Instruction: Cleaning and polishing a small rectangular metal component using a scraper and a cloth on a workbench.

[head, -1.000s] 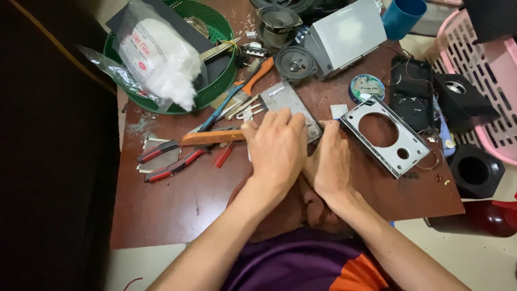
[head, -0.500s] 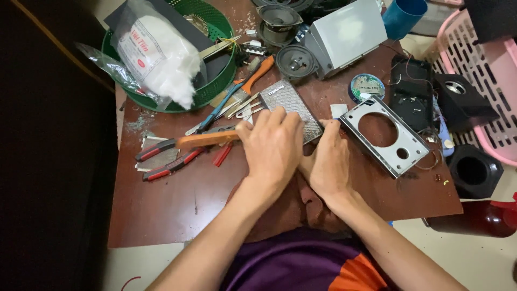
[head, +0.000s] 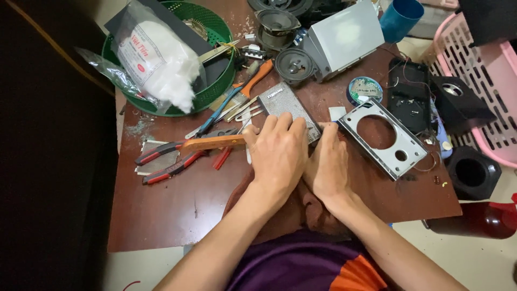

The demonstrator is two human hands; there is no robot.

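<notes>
Pressing down together at the middle of the brown surface (head: 177, 210), the two hands lay side by side on the near end of a grey mesh grille panel (head: 285, 105). The left hand (head: 277, 153) was curled over it with its fingers bent, and a wooden handle (head: 212, 143) stuck out from beneath that hand toward the left; whether the hand actually gripped the handle I could not tell. The right hand (head: 328, 164) lay flatter, fingers together, its tips at the panel's edge, with nothing visibly held. Left of the hands lay red-handled pliers (head: 167, 159) and, beyond them, an orange-handled tool (head: 253, 78). Just right of the right hand sat a grey faceplate with a round hole (head: 382, 137), and farther away from the hands stood a small loose speaker (head: 293, 67), a grey box (head: 344, 35) and a green basket (head: 212, 94) holding a bag of white stuffing (head: 161, 64). A brown cloth (head: 299, 207) bunched under the wrists. As a judgement: the thin mesh could have bent or dented under uneven pressure, and any tool slipping off its edge could have jabbed the right hand, which lay so close. The clutter left of the hands could also have been knocked by an elbow.
</notes>
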